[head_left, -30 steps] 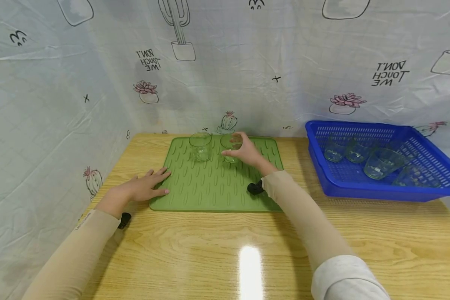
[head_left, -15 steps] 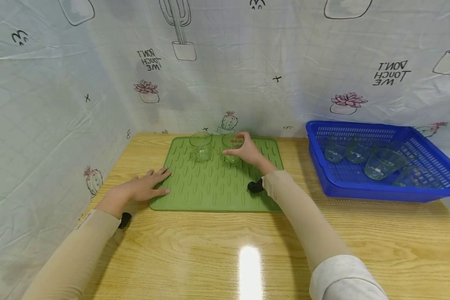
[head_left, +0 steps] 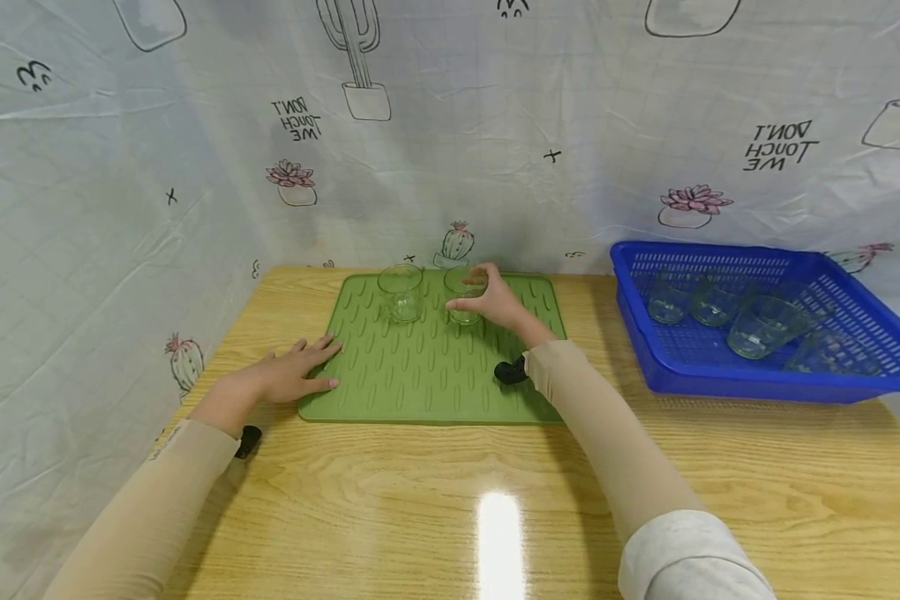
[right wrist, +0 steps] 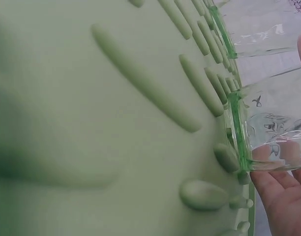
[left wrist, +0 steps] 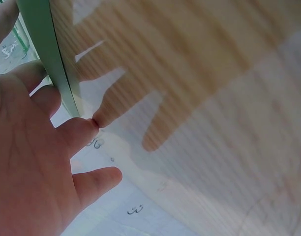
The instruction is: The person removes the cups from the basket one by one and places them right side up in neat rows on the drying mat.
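Two clear glasses stand upright near the back of a green ridged mat (head_left: 420,383). My right hand (head_left: 498,302) holds the right-hand glass (head_left: 456,287) from its right side. In the right wrist view, fingers (right wrist: 268,189) show behind and below that glass (right wrist: 273,110), and its base is at the mat's ridges. Left of it is the other glass (head_left: 401,296), which I do not touch. My left hand (head_left: 288,373) lies with spread fingers at the mat's left edge. The left wrist view shows that hand's palm (left wrist: 32,157), with nothing held.
On the right of the wooden table (head_left: 390,500) is a blue plastic basket (head_left: 648,358) with several clear glasses in it, some tilted. A printed white sheet (head_left: 480,125) hangs behind the table and along its left side.
The glass in my right hand has shifted very slightly right, a little farther from the other glass. My left hand keeps its place at the mat's edge.
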A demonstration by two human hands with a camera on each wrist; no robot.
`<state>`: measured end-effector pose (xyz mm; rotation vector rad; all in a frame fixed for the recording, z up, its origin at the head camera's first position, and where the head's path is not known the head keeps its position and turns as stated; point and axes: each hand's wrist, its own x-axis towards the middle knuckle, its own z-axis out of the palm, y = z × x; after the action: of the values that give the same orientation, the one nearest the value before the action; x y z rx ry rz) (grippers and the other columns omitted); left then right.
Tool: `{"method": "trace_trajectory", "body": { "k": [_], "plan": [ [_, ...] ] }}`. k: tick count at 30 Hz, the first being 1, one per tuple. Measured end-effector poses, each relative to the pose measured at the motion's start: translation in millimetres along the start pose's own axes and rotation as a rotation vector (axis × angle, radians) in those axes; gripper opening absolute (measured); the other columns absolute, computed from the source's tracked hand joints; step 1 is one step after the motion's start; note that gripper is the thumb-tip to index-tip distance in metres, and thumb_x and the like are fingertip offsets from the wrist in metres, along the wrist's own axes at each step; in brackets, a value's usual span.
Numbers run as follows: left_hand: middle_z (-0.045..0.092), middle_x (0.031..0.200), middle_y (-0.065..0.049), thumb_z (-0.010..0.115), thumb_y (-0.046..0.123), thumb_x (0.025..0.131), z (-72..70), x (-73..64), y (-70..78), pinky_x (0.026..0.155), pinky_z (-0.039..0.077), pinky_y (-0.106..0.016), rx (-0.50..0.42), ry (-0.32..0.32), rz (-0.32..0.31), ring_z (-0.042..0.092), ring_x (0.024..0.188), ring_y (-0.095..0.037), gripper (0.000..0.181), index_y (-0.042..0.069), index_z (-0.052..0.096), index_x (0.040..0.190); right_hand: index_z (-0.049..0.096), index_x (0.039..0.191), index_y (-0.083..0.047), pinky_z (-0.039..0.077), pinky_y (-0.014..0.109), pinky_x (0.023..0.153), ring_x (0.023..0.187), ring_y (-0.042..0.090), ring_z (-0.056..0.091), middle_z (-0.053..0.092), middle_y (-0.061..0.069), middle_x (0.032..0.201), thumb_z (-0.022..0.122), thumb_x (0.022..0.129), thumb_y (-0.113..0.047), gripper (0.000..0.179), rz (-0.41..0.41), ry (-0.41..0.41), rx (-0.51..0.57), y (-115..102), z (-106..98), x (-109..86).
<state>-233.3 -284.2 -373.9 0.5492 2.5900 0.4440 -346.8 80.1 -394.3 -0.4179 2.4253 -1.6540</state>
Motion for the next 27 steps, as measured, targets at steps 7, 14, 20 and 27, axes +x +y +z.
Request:
{"method": "trace_trajectory", "body": {
  "k": [7, 14, 20, 27],
  "plan": [
    [0.004, 0.169, -0.024, 0.054, 0.048, 0.106, 0.6, 1.1, -1.6, 0.106, -0.002, -0.084, 0.009, 0.011, 0.001, -0.001, 0.149, -0.056, 0.081, 0.005, 0.018, 0.165, 0.022, 0.159, -0.005, 0.044, 0.052, 0.108, 0.134, 0.036, 0.051, 0.045, 0.018, 0.154, 0.082, 0.092, -0.023, 0.091, 0.010, -0.013, 0.029, -0.5, -2.0, -0.4],
    [0.004, 0.169, -0.023, 0.053, 0.052, 0.105, 0.7, 2.1, -3.8, 0.106, -0.001, -0.084, 0.007, 0.006, -0.002, -0.003, 0.149, -0.056, 0.084, 0.006, 0.018, 0.165, 0.022, 0.160, -0.007, 0.042, 0.052, 0.110, 0.137, 0.034, 0.048, 0.045, 0.016, 0.154, 0.081, 0.092, -0.023, 0.091, 0.011, -0.018, 0.039, 2.5, -4.1, 0.5],
    [0.004, 0.169, -0.023, 0.053, 0.053, 0.105, -0.5, 1.7, -3.1, 0.106, -0.002, -0.084, 0.008, 0.003, -0.003, -0.002, 0.149, -0.056, 0.084, 0.006, 0.018, 0.165, 0.021, 0.162, -0.006, 0.042, 0.053, 0.111, 0.138, 0.035, 0.047, 0.043, 0.016, 0.156, 0.082, 0.091, -0.022, 0.095, 0.005, -0.042, 0.055, 0.6, -7.5, 0.4],
    [0.004, 0.169, -0.023, 0.053, 0.052, 0.105, -1.2, 0.5, -2.5, 0.106, -0.002, -0.084, 0.012, 0.008, -0.003, -0.001, 0.149, -0.056, 0.083, 0.006, 0.019, 0.165, 0.025, 0.161, -0.007, 0.043, 0.052, 0.110, 0.138, 0.035, 0.047, 0.043, 0.016, 0.156, 0.083, 0.091, -0.022, 0.092, 0.006, -0.057, 0.042, -0.2, -9.1, 2.4]
  ]
}}
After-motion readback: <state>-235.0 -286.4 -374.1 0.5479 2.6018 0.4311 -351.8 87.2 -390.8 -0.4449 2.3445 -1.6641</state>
